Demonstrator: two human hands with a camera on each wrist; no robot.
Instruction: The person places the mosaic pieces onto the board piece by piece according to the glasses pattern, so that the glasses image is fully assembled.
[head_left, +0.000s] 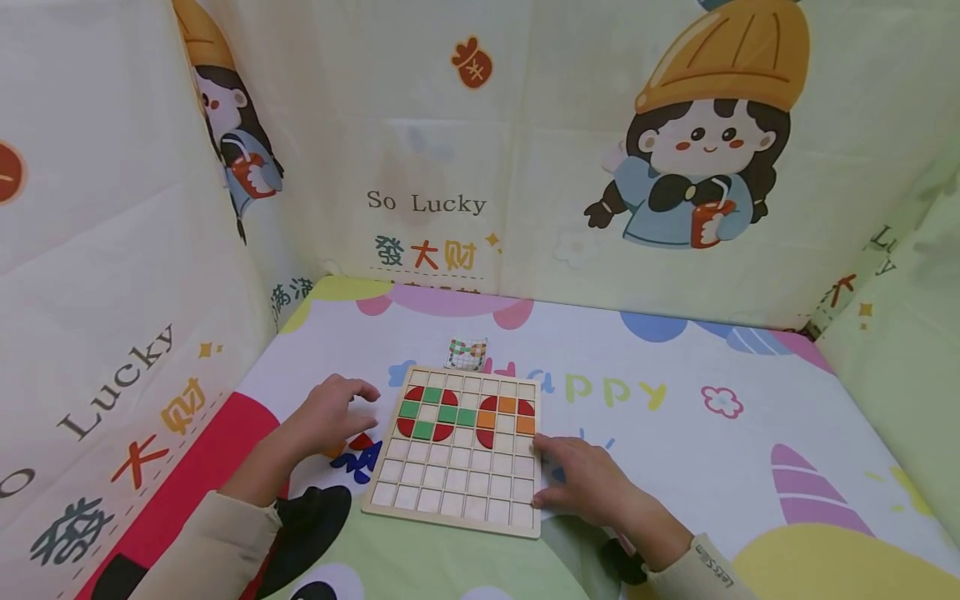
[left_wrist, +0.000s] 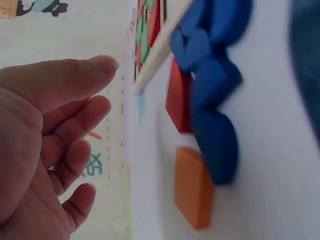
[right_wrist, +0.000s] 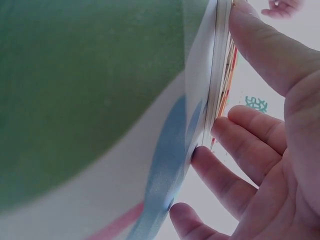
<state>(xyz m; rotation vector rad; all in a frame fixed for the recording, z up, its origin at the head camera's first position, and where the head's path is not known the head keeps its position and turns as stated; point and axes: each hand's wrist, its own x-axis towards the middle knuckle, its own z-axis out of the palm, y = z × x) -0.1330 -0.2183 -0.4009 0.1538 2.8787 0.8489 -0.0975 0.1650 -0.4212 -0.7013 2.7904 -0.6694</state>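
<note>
A wooden grid board (head_left: 450,525) lies on the table, with red quarter-round, green square and orange square tiles set in its upper cells. My left hand (head_left: 330,412) hovers left of the board, fingers loosely bent and holding nothing. Below it are loose pieces: several blue ones (left_wrist: 215,130), a red one (left_wrist: 178,100) and an orange square (left_wrist: 192,190). On the other side, my right hand (head_left: 588,479) rests its thumb and fingertips at the board's right edge. In the right wrist view the fingers (right_wrist: 250,150) are spread along that edge.
A small pattern card (head_left: 467,353) with a coloured grid stands just behind the board. The printed tablecloth (head_left: 660,467) spreads to the right. Patterned cloth walls (head_left: 525,167) enclose the table at the back and both sides.
</note>
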